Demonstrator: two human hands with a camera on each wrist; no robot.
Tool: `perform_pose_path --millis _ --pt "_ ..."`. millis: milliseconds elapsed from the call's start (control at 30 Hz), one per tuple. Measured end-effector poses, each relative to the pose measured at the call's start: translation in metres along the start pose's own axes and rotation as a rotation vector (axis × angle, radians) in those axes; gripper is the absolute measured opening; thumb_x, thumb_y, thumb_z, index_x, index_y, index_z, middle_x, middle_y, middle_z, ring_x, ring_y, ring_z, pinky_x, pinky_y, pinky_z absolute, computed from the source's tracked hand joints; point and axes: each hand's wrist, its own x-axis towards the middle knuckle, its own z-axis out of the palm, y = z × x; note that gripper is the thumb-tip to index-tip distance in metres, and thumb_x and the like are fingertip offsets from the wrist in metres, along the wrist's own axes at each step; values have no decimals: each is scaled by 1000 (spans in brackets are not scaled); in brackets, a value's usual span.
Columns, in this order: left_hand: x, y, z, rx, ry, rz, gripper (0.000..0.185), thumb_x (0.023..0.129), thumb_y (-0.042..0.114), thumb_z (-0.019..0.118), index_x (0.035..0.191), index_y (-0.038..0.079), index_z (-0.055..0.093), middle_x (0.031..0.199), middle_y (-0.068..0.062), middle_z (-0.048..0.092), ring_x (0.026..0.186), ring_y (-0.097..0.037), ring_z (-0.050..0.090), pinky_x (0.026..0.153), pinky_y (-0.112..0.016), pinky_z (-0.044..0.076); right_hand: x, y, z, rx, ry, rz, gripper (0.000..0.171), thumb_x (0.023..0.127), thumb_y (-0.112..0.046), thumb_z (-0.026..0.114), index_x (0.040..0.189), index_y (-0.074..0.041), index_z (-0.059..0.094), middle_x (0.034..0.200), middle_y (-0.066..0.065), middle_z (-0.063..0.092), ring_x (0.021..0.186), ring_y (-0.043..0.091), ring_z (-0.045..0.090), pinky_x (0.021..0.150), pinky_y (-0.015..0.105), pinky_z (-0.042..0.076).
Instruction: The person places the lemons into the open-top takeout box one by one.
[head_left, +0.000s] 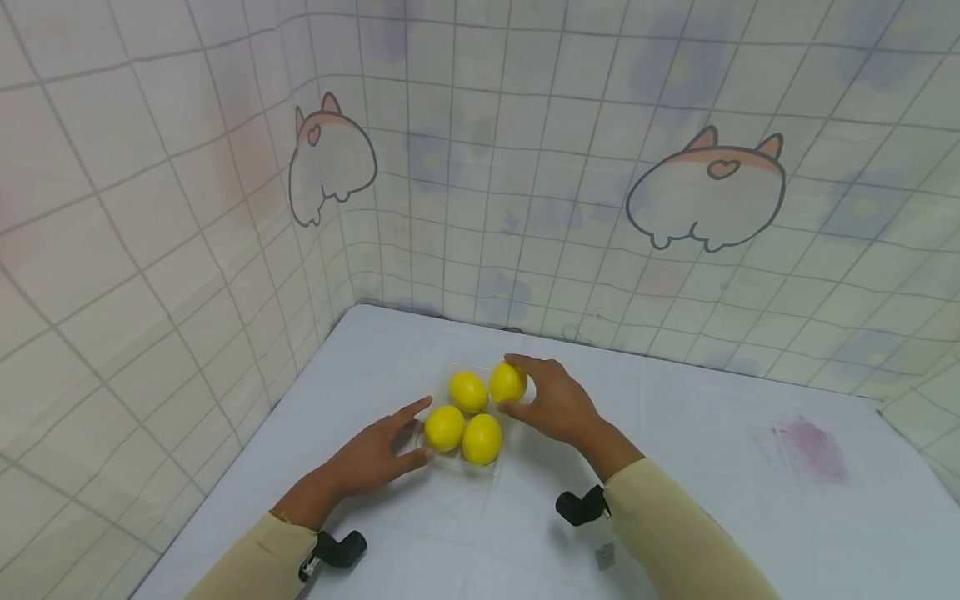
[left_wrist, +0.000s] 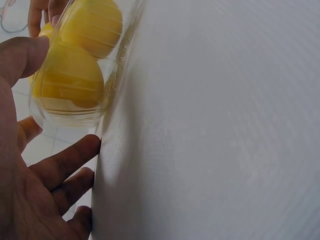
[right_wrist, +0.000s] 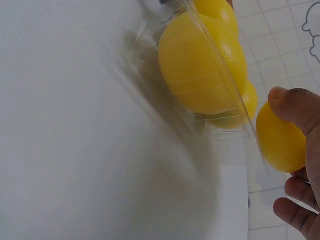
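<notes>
- Right hand (head_left: 555, 404) curled round one lemon (head_left: 507, 382), at the far right corner of the clear tray (head_left: 491, 473).
- Left hand (head_left: 375, 454) open, fingers straight, touching the tray's left side.
- Tray with three more lemons (head_left: 468, 417) near the table's (head_left: 712, 500) far edge.

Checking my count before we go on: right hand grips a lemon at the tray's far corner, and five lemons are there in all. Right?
Not quite. The head view shows four lemons, not five. The right hand does grip a lemon at the far corner of the tray.
</notes>
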Motion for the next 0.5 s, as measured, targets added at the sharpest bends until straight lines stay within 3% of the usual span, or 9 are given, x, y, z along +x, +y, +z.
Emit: perform_pose_path --millis 500 --pt "0 -1 0 -10 -8 -1 81 91 64 66 160 44 29 154 -5 49 147 -36 36 116 -66 27 7 -7 11 -43 -33 -44 65 95 -43 73 153 -27 50 151 -5 52 142 22 44 116 48 36"
